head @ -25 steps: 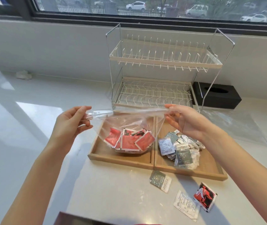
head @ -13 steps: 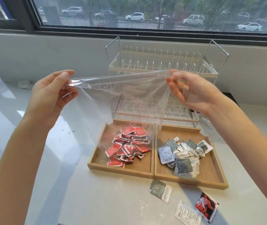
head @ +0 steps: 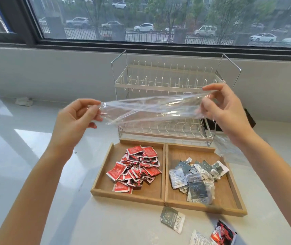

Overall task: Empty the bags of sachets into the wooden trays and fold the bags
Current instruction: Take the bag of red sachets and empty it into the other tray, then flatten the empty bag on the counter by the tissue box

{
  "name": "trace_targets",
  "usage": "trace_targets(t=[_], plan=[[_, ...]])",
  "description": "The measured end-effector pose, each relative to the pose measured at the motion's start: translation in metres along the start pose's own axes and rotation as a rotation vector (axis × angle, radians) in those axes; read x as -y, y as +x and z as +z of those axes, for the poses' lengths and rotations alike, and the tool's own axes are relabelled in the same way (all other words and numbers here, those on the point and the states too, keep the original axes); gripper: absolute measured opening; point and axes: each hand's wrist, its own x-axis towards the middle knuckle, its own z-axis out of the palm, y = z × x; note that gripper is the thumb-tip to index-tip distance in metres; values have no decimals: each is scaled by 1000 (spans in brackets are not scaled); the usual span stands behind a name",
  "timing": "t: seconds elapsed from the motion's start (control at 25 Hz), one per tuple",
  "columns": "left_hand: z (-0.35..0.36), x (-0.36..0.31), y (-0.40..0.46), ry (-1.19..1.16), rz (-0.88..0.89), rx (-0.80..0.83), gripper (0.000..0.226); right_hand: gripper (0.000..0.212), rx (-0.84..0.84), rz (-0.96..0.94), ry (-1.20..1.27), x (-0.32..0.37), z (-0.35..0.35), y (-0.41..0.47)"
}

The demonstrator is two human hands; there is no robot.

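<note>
A clear plastic bag [head: 151,108], empty and gathered into a narrow band, is stretched in the air between my hands above the trays. My left hand [head: 75,119] pinches its left end and my right hand [head: 224,110] pinches its right end. Below, the left wooden tray [head: 105,181] holds a pile of red sachets [head: 136,168]. The right wooden tray [head: 229,195] beside it holds grey and white sachets [head: 197,179]. Another clear bag [head: 229,151] lies flat on the counter behind the right tray.
A two-tier wire dish rack [head: 166,96] stands right behind the trays. A black box [head: 249,119] sits behind my right hand. Three loose sachets lie on the counter in front of the trays: a grey sachet [head: 173,221], a white sachet [head: 199,239] and a red sachet [head: 223,234].
The bag was lifted off the left tray and the red sachets dropped out into it. The hanging bag has since been drawn up into a narrow band between my hands.
</note>
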Motion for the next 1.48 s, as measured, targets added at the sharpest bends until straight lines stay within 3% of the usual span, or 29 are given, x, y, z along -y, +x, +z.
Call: trace_targets(t=[0.08, 0.24, 0.36, 0.56, 0.76, 0.96, 1.12, 1.48], plan=[[7, 25, -15, 45, -70, 25, 20, 26, 8, 39, -29, -26, -1, -22], [28, 88, -56, 111, -393, 92, 21, 28, 49, 353, -69, -89, 1, -71], [38, 123, -80, 221, -540, 194, 24, 33, 84, 520, -106, -119, 4, -98], [45, 134, -87, 270, -592, 371, 35, 41, 221, 692, -108, -138, 4, -112], [37, 138, -89, 202, -616, 578, 57, 53, 413, 713, -131, -141, -3, -114], [35, 144, -79, 200, -598, 356, 48, 51, 350, 733, -174, -146, -9, -106], [44, 148, -60, 208, -698, 312, 63, 51, 287, 769, -174, -152, -5, -89], [61, 154, -50, 171, -575, 208, 30, 45, 92, 737, -28, -148, 4, -75]])
